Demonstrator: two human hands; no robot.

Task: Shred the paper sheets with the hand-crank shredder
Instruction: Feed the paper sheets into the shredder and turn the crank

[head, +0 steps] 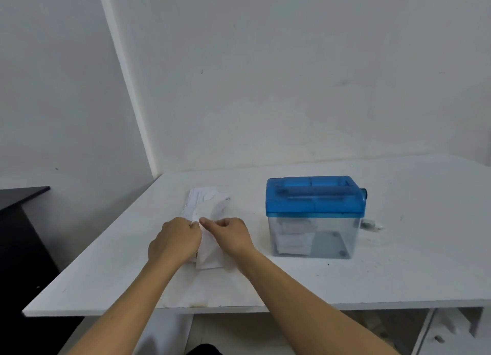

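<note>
A stack of white paper sheets (203, 199) lies on the white table (398, 275), left of the shredder. My left hand (174, 239) and my right hand (229, 236) sit side by side over the near end of the stack, each pinching the edge of one white sheet (208, 251) that bends up between them. The hand-crank shredder (314, 216) stands to the right, with a blue lid and a clear bin holding some shredded paper. Its crank (370, 226) sticks out on its right side.
A dark cabinet (18, 222) stands to the left of the table. White walls rise behind the table. Under the table's front edge at the right I see white shelf parts (438, 333).
</note>
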